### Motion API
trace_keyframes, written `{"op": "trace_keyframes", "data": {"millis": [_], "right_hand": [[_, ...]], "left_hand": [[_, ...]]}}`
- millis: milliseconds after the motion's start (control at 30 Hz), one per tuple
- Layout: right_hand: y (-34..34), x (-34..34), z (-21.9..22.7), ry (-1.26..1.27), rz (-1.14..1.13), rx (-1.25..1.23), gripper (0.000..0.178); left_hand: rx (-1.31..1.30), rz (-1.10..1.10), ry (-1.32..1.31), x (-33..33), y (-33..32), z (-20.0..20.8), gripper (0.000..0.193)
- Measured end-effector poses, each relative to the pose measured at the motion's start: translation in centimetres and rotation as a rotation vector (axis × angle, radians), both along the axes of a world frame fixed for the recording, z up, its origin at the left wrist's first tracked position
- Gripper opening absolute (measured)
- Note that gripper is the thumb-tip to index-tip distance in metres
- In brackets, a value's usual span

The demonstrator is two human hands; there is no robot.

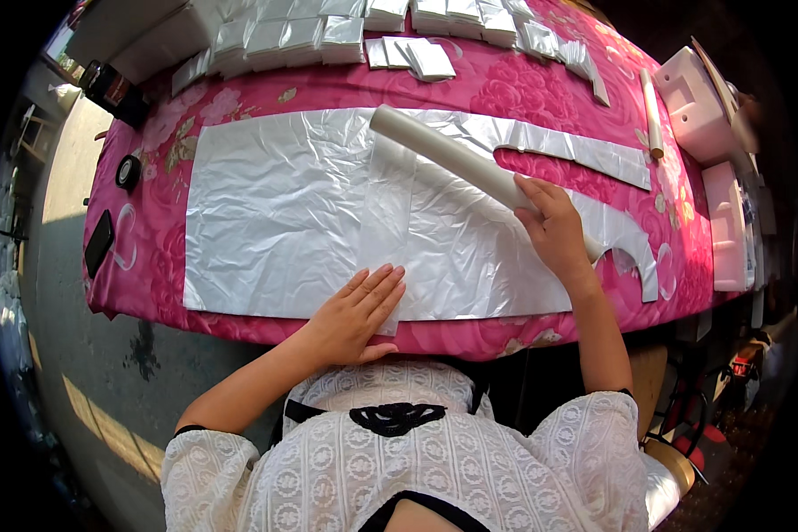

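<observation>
A glossy white plastic sheet, crinkled, lies flat across the table; its right end has curved cut-outs and strap-like ends. Down its middle runs a narrow, more see-through plastic strip that hangs slightly past the near edge. My left hand rests palm down at that near edge, fingers stretched out over the strip's lower part. My right hand is wrapped round a long pale tube, which slants over the sheet from far middle to near right. The tube's near end is partly hidden by my hand and wrist.
Rows of folded clear-and-white packets line the far edge of the pink floral tablecloth. At left are a dark jar, a black tape roll and a phone. A thin roll and pale foam boxes stand at right.
</observation>
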State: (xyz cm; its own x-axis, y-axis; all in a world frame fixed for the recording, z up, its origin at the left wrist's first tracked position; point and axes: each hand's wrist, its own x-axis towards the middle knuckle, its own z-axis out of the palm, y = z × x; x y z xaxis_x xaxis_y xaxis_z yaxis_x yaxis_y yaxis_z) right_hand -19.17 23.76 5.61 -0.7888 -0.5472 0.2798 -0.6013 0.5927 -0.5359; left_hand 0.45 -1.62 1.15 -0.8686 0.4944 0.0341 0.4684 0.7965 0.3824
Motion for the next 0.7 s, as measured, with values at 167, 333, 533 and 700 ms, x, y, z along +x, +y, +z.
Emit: {"op": "trace_keyframes", "data": {"millis": [167, 333, 533, 700], "right_hand": [[-3.9, 5.7, -1.4, -0.01, 0.383, 0.089, 0.049], [-7.3, 2.7, -2.7, 0.107, 0.401, 0.061, 0.048], [-11.9, -5.8, -3.6, 0.16, 0.336, 0.062, 0.043], [-13.1, -6.1, -3.7, 0.256, 0.291, 0.026, 0.043]], "left_hand": [[-0.08, 0.013, 0.044, 1.4, 2.2, -1.3, 0.079], [-0.173, 0.05, 0.076, 2.4, 3.2, -1.9, 0.079], [-0.067, -0.11, -0.023, 1.4, 1.5, -0.6, 0.073], [0.033, -0.277, 0.074, 0.9, -2.0, -0.5, 0.049]]}}
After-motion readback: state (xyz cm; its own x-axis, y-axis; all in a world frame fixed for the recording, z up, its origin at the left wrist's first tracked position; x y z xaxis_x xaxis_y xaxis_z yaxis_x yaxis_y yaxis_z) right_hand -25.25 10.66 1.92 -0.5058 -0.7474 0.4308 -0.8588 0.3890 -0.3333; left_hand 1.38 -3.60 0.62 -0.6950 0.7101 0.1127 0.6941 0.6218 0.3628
